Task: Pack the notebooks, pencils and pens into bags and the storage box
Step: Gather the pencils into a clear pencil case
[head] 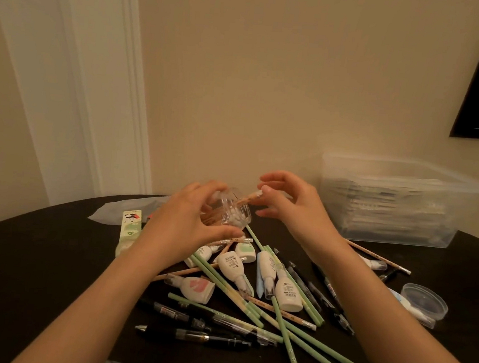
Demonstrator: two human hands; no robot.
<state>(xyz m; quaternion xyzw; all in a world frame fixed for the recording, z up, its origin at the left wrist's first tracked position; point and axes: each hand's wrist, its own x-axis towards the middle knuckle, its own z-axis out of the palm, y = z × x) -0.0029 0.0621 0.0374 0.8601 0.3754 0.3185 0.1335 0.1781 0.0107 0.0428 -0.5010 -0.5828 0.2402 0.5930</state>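
Observation:
My left hand (188,220) grips a small clear plastic jar (234,211), tilted on its side above the table, with wooden pencils inside it. My right hand (291,206) pinches the eraser end of a wooden pencil (249,198) at the jar's mouth. Below lies a heap of green pencils (289,330), black pens (196,335) and white correction-fluid bottles (232,267). The clear storage box (396,200) stands at the back right against the wall, with stacked things inside.
A dark round table (37,265) carries everything. A green-and-white carton (129,229) and a clear bag (126,209) lie at the back left. A clear round lid (424,301) sits at the right. More pens (327,290) lie at the right of the heap.

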